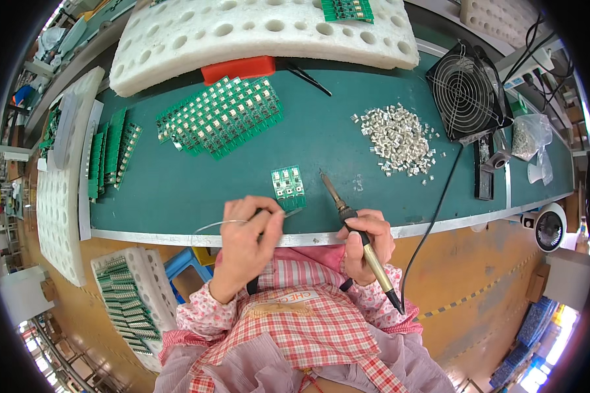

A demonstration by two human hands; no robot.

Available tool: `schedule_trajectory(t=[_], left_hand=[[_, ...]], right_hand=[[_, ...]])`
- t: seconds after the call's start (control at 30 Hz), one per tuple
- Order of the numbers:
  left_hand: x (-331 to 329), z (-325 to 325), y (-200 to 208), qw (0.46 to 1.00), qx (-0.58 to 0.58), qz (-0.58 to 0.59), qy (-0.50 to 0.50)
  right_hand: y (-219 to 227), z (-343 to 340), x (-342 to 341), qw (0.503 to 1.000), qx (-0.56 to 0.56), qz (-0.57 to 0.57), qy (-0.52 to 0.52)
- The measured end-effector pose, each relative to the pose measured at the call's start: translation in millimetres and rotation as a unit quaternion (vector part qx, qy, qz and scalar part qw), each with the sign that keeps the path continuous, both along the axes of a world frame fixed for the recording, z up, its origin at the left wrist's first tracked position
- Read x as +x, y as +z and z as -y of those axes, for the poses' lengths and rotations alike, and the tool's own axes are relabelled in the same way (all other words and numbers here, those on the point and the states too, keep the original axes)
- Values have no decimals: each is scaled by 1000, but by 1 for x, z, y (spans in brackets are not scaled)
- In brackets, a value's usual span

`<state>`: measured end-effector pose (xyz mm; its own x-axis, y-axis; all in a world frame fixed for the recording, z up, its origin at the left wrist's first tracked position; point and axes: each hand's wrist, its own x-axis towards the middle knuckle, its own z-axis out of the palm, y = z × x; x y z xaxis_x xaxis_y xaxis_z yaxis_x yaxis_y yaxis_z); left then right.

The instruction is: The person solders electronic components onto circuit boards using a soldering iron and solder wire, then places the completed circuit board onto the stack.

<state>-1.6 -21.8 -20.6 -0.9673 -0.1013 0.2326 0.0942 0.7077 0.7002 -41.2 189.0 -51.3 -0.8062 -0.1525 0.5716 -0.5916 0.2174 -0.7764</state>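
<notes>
Green bench top [210, 190] carries our work. At left we see a row of boards [115, 154], then a cluster of boards [223, 118] fitted with pale parts; at right, a heap of metal parts [398, 141] lies loose. We judge the work partway done but cannot tell which joints are finished. Our hands are apart: the left hand [250, 229] pinches a thin wire [224, 223] beside the single board [288, 187], contact unclear; our right hand [370, 239] grips a soldering iron [375, 262], its tip right of that board, not touching.
</notes>
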Motion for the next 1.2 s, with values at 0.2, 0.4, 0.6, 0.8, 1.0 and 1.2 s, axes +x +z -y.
schedule_trajectory(t=[0.2,0.4,0.6,0.8,1.0,1.2], left_hand=[[-3,-15,-8,995,-41,-82,-39],[-1,-13,-10,995,-42,-79,-32],[-8,-10,-8,993,-74,-89,-16],[-6,-8,-7,993,-87,-85,3],[-8,-8,-10,993,-76,-87,11],[-11,1,-7,994,-56,-92,-27]], right_hand=[[0,-3,-1,1000,13,-13,8],[-5,-2,2,1000,-22,2,-13],[-8,-2,3,998,-50,24,-14],[-4,-2,2,999,-49,13,8],[-4,-5,3,999,-45,16,17],[-4,-7,2,999,-35,-1,34]])
